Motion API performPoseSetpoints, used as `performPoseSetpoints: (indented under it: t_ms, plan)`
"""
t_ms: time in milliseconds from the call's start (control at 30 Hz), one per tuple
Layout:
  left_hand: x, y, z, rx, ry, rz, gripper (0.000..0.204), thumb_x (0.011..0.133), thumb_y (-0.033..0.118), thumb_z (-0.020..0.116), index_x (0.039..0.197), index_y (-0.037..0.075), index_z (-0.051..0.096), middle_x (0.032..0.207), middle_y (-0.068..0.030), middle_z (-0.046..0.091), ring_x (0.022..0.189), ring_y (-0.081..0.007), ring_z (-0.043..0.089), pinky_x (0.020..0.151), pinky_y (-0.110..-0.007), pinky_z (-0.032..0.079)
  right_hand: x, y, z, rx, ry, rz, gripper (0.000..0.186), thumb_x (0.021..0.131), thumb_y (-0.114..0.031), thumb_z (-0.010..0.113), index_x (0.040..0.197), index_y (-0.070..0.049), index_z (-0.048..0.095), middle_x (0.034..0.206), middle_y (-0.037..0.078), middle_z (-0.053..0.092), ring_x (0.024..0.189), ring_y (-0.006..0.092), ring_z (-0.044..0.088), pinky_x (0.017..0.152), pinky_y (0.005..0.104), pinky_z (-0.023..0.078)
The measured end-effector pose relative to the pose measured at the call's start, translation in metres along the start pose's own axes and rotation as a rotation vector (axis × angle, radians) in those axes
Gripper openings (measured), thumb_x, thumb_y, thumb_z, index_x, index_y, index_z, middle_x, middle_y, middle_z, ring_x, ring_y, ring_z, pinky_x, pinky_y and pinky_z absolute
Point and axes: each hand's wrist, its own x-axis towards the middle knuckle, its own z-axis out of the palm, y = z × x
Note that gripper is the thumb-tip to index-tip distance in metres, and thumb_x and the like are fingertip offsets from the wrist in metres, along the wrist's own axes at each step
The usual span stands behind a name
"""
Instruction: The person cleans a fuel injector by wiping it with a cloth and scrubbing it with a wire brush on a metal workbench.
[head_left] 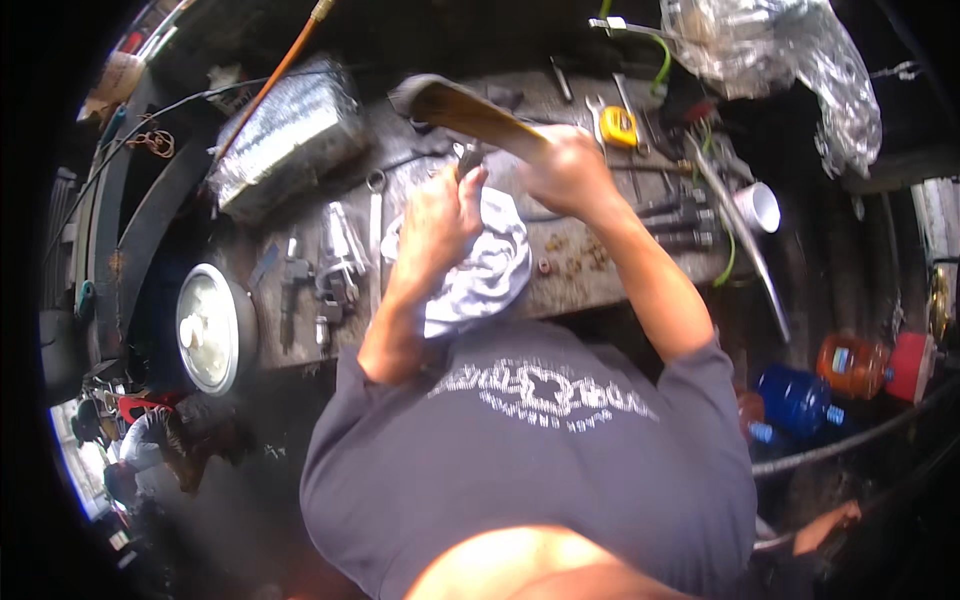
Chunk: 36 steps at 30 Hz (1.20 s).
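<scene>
My left hand (440,220) is closed round a small metal tool (466,158), partly hidden by my fingers, above a crumpled white cloth (480,265) on the workbench (555,305). My right hand (575,175), slightly blurred, grips one end of a long, flat, dark and yellowish object (460,110), which slants up to the left above the small tool. Around them lie a long wrench (376,230), a yellow tape measure (618,127), several dark tools (680,220) and small brass pieces (570,255).
A wrapped block (290,135) and round metal lid (208,330) are left; clear plastic (755,50), a bent pipe (750,260) and white cup (758,207) right. Coloured jugs (790,398) stand lower right. A person (165,450) is lower left; another's hand (820,525) shows lower right.
</scene>
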Motion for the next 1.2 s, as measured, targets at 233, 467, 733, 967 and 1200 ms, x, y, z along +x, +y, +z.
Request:
performPoseSetpoints:
  t_ms: [233, 467, 733, 967, 1200]
  plan:
    - [0.002, 0.001, -0.018, -0.217, -0.118, -0.253, 0.036, 0.093, 0.031, 0.047, 0.088, -0.004, 0.057, 0.066, -0.0221, 0.059, 0.064, -0.0377, 0.061, 0.059, -0.043, 0.046, -0.007, 0.049, 0.002, -0.069, -0.024, 0.269, 0.025, 0.078, -0.017, 0.05, 0.093, -0.003, 0.063, 0.095, 0.017, 0.064, 0.09, 0.031, 0.062, 0.08, 0.0416, 0.05]
    - [0.003, 0.014, -0.028, -0.147, -0.108, -0.141, 0.034, 0.094, 0.029, 0.046, 0.09, -0.003, 0.057, 0.066, -0.0173, 0.063, 0.059, -0.0245, 0.067, 0.055, -0.037, 0.048, -0.006, 0.046, 0.038, 0.003, 0.252, -0.087, 0.014, 0.067, -0.013, 0.055, 0.072, -0.001, 0.06, 0.069, 0.018, 0.061, 0.069, 0.0346, 0.062, 0.067, 0.0417, 0.05]
    - [0.01, 0.005, -0.007, 0.058, -0.016, -0.055, 0.028, 0.091, 0.024, 0.049, 0.086, -0.003, 0.054, 0.063, -0.0186, 0.062, 0.057, -0.0293, 0.064, 0.05, -0.034, 0.045, 0.004, -0.001, -0.007, 0.071, 0.097, -0.042, 0.021, 0.072, -0.015, 0.05, 0.083, -0.005, 0.064, 0.082, 0.018, 0.065, 0.077, 0.0332, 0.064, 0.075, 0.0409, 0.052]
    - [0.008, -0.002, -0.008, 0.025, -0.115, -0.184, 0.03, 0.087, 0.026, 0.058, 0.092, -0.004, 0.055, 0.068, -0.0203, 0.063, 0.061, -0.0292, 0.063, 0.055, -0.037, 0.047, -0.001, 0.05, -0.005, 0.064, -0.033, 0.366, 0.023, 0.073, -0.016, 0.052, 0.089, -0.005, 0.065, 0.085, 0.017, 0.066, 0.082, 0.031, 0.065, 0.074, 0.0396, 0.053]
    - [0.006, 0.01, -0.026, -0.176, -0.108, -0.216, 0.033, 0.094, 0.029, 0.047, 0.091, -0.003, 0.057, 0.06, -0.0162, 0.061, 0.054, -0.0235, 0.065, 0.051, -0.035, 0.047, -0.003, 0.027, 0.008, 0.013, -0.113, 0.17, 0.026, 0.071, -0.014, 0.051, 0.092, -0.005, 0.064, 0.094, 0.018, 0.063, 0.091, 0.0357, 0.061, 0.082, 0.0409, 0.049]
